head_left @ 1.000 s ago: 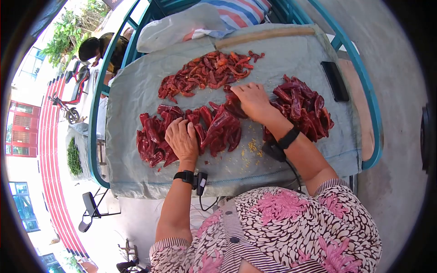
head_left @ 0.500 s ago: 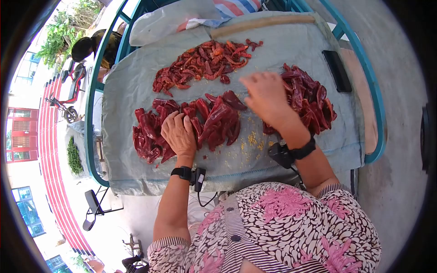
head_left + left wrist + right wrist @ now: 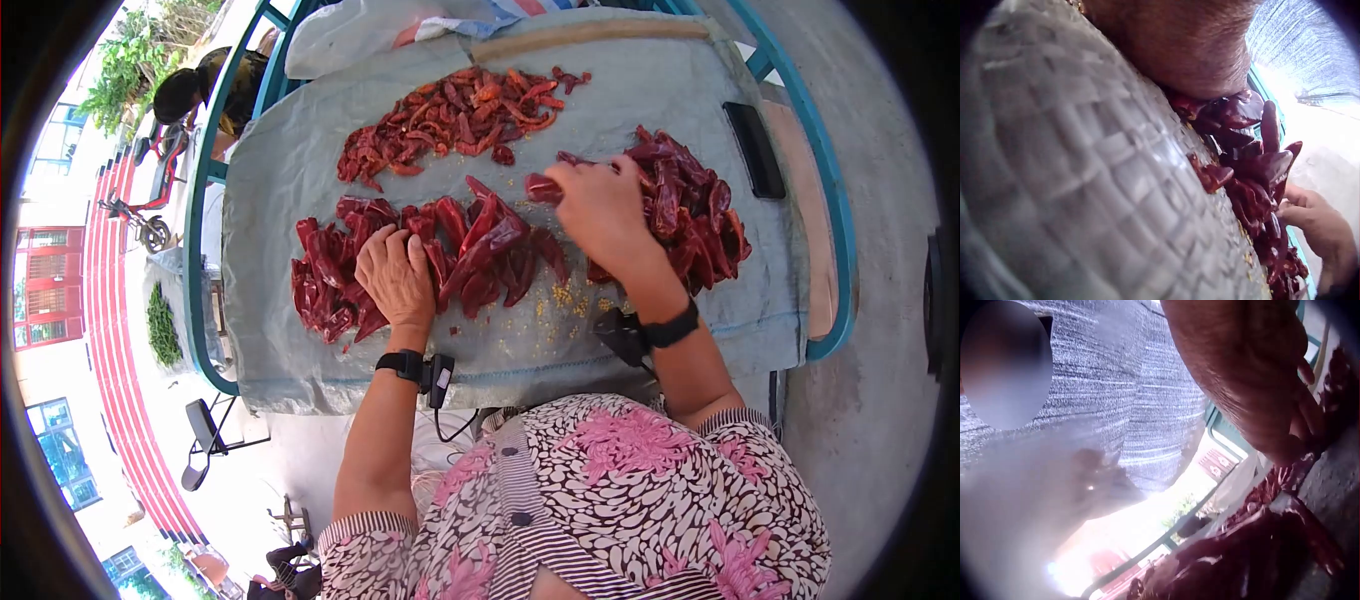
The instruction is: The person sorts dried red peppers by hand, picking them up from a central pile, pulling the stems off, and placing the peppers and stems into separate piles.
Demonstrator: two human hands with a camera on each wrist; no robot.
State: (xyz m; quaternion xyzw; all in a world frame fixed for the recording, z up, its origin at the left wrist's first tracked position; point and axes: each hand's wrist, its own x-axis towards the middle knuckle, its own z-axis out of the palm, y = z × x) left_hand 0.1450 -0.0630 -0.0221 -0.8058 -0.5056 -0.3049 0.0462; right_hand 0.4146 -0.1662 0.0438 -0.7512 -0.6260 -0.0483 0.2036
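Note:
In the head view the left hand (image 3: 397,277) rests on a wide pile of dark red dried peppers (image 3: 325,270), its fingers loosely bent over them. The right hand (image 3: 607,217) pinches a dark red pepper (image 3: 543,189) between thumb and fingers, just left of the right-hand pepper pile (image 3: 690,205). Smaller, brighter red peppers (image 3: 440,120) form a third pile farther back. In the left wrist view, peppers (image 3: 1263,165) lie beyond the left hand (image 3: 1191,44). The right wrist view shows the right hand (image 3: 1254,375) with fingertips at a pepper, partly in shadow.
A grey-green woven sheet (image 3: 290,370) covers the surface inside a teal metal frame (image 3: 835,250). A black phone (image 3: 754,150) lies at the right edge. Yellow seeds (image 3: 562,302) are scattered between the piles. A wooden strip (image 3: 590,38) lies at the back.
The right hand let go of a pepper at the middle pile, moved right to the right-hand pile, and now holds another pepper just left of it. The left hand has stayed on its pile.

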